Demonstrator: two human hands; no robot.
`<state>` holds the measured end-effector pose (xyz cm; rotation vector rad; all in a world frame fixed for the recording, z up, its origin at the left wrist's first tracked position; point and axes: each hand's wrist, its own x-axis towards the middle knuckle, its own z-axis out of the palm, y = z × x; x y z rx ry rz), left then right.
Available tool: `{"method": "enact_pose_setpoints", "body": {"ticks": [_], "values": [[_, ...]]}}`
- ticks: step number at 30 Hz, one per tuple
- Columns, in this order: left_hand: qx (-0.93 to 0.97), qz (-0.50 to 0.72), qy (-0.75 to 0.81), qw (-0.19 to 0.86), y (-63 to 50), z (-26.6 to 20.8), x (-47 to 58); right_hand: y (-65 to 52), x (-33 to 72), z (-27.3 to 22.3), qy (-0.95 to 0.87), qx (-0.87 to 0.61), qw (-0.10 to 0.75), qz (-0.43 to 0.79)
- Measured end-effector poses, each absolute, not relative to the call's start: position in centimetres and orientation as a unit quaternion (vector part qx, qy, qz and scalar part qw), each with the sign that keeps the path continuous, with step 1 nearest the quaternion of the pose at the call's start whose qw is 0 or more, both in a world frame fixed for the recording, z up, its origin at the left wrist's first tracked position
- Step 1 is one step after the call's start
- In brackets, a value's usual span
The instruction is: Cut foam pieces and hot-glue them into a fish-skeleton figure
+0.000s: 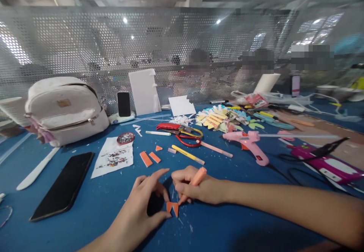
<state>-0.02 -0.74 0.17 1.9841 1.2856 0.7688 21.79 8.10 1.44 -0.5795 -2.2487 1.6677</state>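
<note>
The left hand (149, 199) pinches the notched orange piece (175, 207) from its left, while the right hand (199, 189) grips an orange marker (199, 176) slanting down-left to the piece's right edge.

Paper-cup stack (13, 111): running past the left edge. Left hand (142, 204): forearm leaving at the bottom. Orange marker (199, 176): lower barrel hiding inside the right hand (204, 190). Coloured specks (116, 155): lying too small to identify. Figures (196, 83) behind perforated screen (113, 47): blurring.
</note>
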Motion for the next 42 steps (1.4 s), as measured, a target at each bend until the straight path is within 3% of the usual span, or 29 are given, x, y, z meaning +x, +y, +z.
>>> {"method": "enact_pose_setpoints", "body": {"ticks": [42], "values": [[0.746,0.288,0.498,0.336,-0.83,-0.10,0.04,8.21,21.54,1.11,-0.749,-0.203,0.128,0.618]]}}
